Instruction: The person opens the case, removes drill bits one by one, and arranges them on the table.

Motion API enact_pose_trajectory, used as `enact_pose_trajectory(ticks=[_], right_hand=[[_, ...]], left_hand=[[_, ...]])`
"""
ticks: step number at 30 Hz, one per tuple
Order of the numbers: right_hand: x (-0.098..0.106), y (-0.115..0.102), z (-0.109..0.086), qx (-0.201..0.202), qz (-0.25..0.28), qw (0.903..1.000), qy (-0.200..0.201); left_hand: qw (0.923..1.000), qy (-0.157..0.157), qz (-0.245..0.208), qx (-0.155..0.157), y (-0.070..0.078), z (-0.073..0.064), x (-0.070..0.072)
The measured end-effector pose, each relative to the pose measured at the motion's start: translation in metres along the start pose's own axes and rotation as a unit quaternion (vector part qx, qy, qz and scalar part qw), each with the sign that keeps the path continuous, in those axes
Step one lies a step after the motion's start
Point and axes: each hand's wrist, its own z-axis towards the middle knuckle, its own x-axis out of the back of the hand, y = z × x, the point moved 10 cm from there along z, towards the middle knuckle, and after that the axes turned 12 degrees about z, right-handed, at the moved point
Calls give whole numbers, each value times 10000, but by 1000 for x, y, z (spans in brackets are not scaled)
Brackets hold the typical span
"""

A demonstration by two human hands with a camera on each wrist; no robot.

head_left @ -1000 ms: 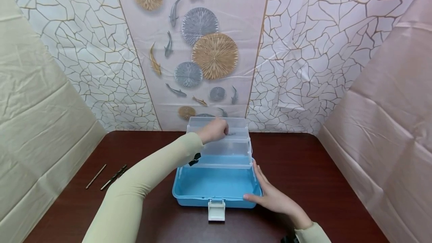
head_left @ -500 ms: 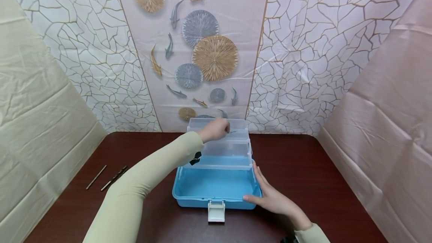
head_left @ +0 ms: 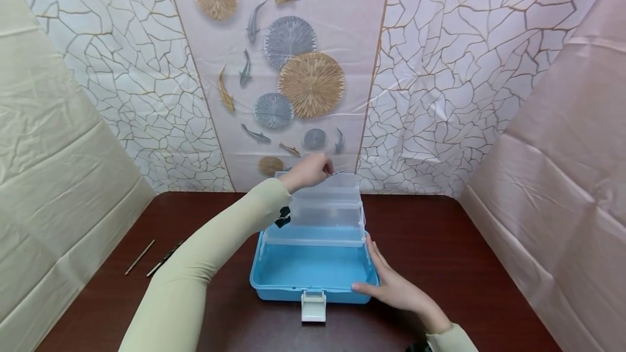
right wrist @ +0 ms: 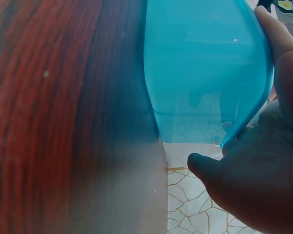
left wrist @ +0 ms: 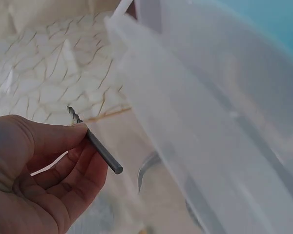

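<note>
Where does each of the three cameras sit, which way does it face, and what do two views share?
Head: on the person's head, facing forward and down at the table and blue box; both sleeved arms show.
Left wrist: on the left wrist, facing the left hand, which pinches a drill bit beside the clear trays.
Right wrist: on the right wrist, facing the right hand against the box side.
Shared: head and right wrist views both show the blue box.

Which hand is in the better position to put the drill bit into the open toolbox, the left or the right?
Probably the left. The left hand already pinches the drill bit above the clear trays, while the right hand rests flat against the blue toolbox, steadying it.
</note>
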Motion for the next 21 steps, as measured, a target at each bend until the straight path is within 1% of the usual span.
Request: enact_pose_trajectory(ticks=[5,8,10,14,21], right_hand=[[0,2,1,-39,-45,10000,28],[0,3,1,-66,-60,10000,39],[1,1,0,-69,-46,10000,54],[1,-1,0,-71,-24,10000,49],[0,-1,0,-108,5,9999,15]], left_hand=[[9994,261,-110,205,-20,-8,23],[9984,370,-224,367,-34,-14,38],[9973,498,-264,479,-44,-19,49],[9943,778,-226,691,-62,-33,72],[9902,964,-263,980,-90,-63,104]])
